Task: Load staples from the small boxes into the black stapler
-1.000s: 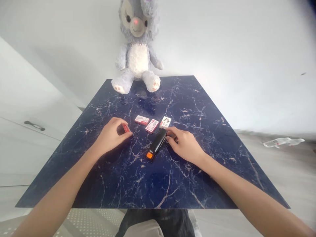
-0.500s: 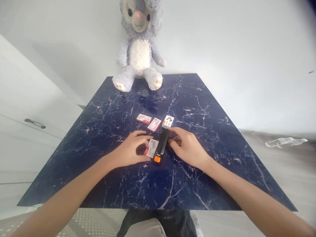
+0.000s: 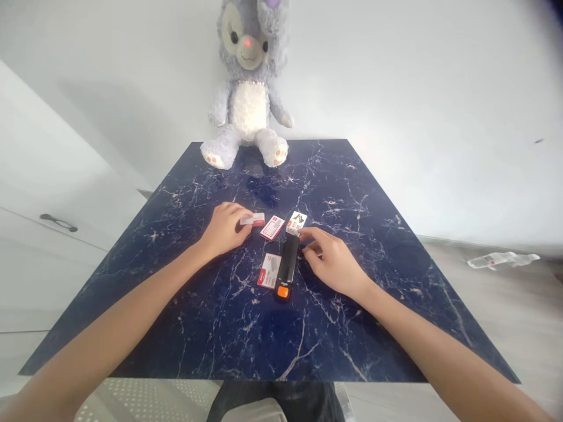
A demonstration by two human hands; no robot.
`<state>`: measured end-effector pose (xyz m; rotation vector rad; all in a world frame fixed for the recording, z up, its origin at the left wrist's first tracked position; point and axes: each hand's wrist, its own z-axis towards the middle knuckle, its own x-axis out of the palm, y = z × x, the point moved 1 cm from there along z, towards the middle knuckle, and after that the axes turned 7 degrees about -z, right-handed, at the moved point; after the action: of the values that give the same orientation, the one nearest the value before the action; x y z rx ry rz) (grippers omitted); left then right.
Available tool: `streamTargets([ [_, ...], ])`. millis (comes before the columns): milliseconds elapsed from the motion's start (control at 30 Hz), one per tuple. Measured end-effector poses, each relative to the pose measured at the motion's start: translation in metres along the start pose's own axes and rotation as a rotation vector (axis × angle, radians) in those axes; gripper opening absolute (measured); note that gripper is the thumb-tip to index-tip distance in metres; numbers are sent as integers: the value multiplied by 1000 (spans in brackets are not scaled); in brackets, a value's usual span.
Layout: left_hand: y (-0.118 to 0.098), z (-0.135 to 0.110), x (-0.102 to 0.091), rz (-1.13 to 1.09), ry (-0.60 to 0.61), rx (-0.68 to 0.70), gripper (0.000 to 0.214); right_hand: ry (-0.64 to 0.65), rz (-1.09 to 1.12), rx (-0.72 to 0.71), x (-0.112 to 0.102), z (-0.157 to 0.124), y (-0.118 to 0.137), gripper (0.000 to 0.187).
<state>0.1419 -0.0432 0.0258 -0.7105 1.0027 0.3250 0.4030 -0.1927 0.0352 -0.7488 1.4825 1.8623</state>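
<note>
On the dark surface (image 3: 229, 328), my left hand (image 3: 224, 227) pinches a staple box (image 3: 253, 220); right hand (image 3: 332, 261) fingers curl against the stapler (image 3: 287, 268). One box (image 3: 269, 270) lies beside it; two boxes untouched.

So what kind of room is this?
Likely a room at home rather than a workshop: a dark marble-look table against a plain white wall, a plush rabbit sitting at its far edge, and a white cabinet at the left. A plastic bottle lies on the wood-look floor.
</note>
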Motion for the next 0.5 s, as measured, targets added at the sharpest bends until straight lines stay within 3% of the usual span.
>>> streamTargets([
  [167, -11, -11, -3, 6, 39, 15, 34, 19, -29, -26, 0, -1, 1, 46],
  [367, -2, -8, -3, -138, 220, 132, 55, 34, -47, -37, 1, 0, 2, 46],
  [500, -2, -6, -6, -198, 74, 91, 50, 34, -40, -38, 2, 1, 0, 45],
])
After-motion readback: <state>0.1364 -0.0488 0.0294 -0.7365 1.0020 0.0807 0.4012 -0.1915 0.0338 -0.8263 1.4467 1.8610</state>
